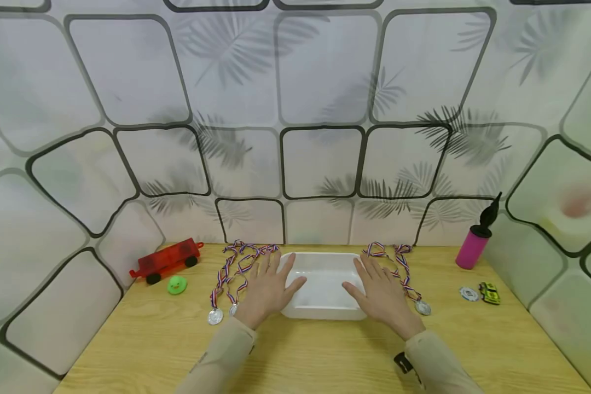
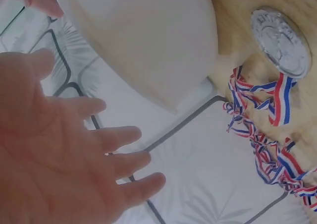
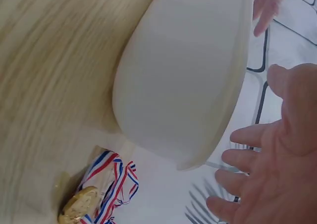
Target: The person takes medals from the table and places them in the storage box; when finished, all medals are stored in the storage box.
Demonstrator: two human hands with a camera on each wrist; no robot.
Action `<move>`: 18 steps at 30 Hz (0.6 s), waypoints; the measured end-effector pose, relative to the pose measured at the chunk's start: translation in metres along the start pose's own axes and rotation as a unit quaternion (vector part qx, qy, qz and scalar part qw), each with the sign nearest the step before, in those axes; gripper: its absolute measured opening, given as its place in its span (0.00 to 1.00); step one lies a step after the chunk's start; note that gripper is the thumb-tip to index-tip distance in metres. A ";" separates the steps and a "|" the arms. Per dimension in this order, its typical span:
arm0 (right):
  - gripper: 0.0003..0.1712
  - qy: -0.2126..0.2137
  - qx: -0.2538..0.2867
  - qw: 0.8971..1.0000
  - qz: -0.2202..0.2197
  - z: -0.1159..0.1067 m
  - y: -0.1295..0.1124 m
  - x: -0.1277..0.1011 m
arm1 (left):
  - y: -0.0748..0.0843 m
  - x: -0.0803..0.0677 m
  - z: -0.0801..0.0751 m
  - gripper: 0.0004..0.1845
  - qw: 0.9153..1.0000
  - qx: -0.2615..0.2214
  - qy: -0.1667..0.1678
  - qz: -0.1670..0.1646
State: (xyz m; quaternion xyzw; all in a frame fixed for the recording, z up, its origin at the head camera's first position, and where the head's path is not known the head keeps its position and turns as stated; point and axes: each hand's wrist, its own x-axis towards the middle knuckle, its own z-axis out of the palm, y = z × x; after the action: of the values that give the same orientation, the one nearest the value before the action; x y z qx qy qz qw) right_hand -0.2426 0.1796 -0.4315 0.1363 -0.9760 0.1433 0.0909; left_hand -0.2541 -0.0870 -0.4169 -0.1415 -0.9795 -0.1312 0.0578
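A white rectangular plastic tray [image 1: 322, 273] sits on the wooden table [image 1: 325, 355], and it looks empty. My left hand [image 1: 268, 284] is flat over its left rim, fingers straight and spread. My right hand [image 1: 380, 293] mirrors it over the right rim. Neither hand holds anything, and I cannot tell whether they touch the rim. In the left wrist view the open palm [image 2: 64, 154] is beside the tray [image 2: 148, 40], near a silver medal [image 2: 280, 40]. In the right wrist view the open palm [image 3: 277, 154] faces the tray wall [image 3: 183, 80].
Ribboned medals [image 1: 236, 268] lie left of the tray, and more medals [image 1: 406, 276] lie to its right. A red toy truck [image 1: 166, 259] and a green duck [image 1: 177, 284] sit far left. A pink pump [image 1: 474, 243], a yellow toy car [image 1: 490, 293] and a silver disc [image 1: 469, 294] sit far right.
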 end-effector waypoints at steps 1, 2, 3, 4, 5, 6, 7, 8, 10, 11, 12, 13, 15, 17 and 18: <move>0.43 0.006 0.012 1.000 -0.003 0.001 0.001 0.000 | -0.001 0.001 0.001 0.37 1.000 -0.008 0.002 0.003; 0.42 0.013 0.028 0.999 -0.008 0.002 0.003 0.000 | -0.002 0.002 0.001 0.37 1.000 -0.024 0.008 0.006; 0.41 0.019 0.048 0.999 -0.012 0.003 0.004 0.000 | -0.003 0.003 0.002 0.37 0.999 -0.041 0.016 0.011; 0.40 0.025 0.072 0.997 -0.014 0.004 0.006 0.000 | -0.005 0.003 0.002 0.37 0.998 -0.064 0.023 0.016; 0.38 0.031 0.102 0.994 -0.015 0.005 0.009 -0.001 | -0.007 0.004 0.002 0.37 0.995 -0.090 0.028 0.019; 0.36 0.041 0.131 0.990 -0.015 0.006 0.012 -0.001 | -0.010 0.005 0.002 0.36 0.992 -0.123 0.035 0.023; 0.34 0.049 0.165 0.985 -0.013 0.007 0.015 -0.002 | -0.012 0.005 0.002 0.36 0.987 -0.156 0.038 0.026; 0.32 0.056 0.199 0.978 -0.010 0.008 0.018 -0.002 | -0.015 0.005 0.001 0.35 0.981 -0.190 0.038 0.025; 0.28 0.071 0.264 0.962 0.003 0.009 0.024 -0.003 | -0.020 0.004 -0.001 0.35 0.967 -0.254 0.028 0.014; 0.27 0.077 0.294 0.953 0.013 0.009 0.027 -0.003 | -0.024 0.003 -0.001 0.34 0.960 -0.280 0.022 0.005; 0.25 0.080 0.319 0.944 0.025 0.010 0.030 -0.004 | -0.027 0.002 -0.002 0.33 0.952 -0.306 0.018 -0.003; 0.24 0.080 0.345 0.934 0.041 0.009 0.032 -0.004 | -0.031 0.001 -0.003 0.33 0.945 -0.327 0.013 -0.013; 0.24 0.077 0.386 0.917 0.071 0.009 0.037 -0.004 | -0.039 0.000 -0.004 0.31 0.929 -0.368 0.011 -0.026; 0.23 0.066 0.408 0.905 0.105 0.007 0.040 -0.005 | -0.048 -0.002 -0.005 0.28 0.919 -0.391 0.005 -0.039; 0.24 0.054 0.420 0.898 0.118 0.005 0.041 -0.005 | -0.053 -0.003 -0.006 0.26 0.915 -0.400 -0.001 -0.044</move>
State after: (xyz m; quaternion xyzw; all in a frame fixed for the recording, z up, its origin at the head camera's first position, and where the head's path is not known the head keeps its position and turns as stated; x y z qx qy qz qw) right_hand -0.2503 0.2174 -0.4482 0.0374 -0.8278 0.5565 0.0605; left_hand -0.2659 -0.1388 -0.4241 -0.1098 -0.8504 -0.5144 -0.0102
